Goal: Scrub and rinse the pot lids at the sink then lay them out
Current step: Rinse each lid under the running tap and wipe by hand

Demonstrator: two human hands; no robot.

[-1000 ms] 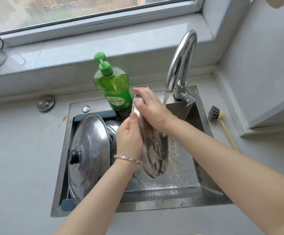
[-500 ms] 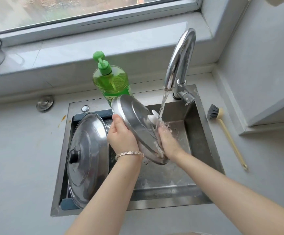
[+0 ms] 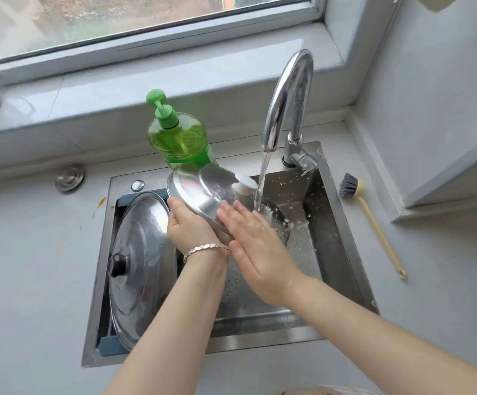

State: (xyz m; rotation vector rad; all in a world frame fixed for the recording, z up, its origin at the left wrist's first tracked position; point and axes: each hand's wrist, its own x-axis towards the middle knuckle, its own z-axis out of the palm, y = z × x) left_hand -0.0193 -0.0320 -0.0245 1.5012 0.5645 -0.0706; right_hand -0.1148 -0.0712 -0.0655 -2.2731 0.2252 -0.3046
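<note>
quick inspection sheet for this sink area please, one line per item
surface: grey counter, yellowish stains left of the sink
job's things: small lid tilted under the running tap; large lid leaning in the sink's left side
clutter: green soap bottle behind the sink; brush on the counter, right; metal disc, left
hands: left hand grips the small lid's rim; right hand flat on it, fingers straight
cables: nothing seen
surroundings: window and sill behind

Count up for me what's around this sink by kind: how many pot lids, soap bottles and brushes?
Pot lids: 2 (held lid, large lid)
Soap bottle: 1
Brush: 1
Total: 4
</note>
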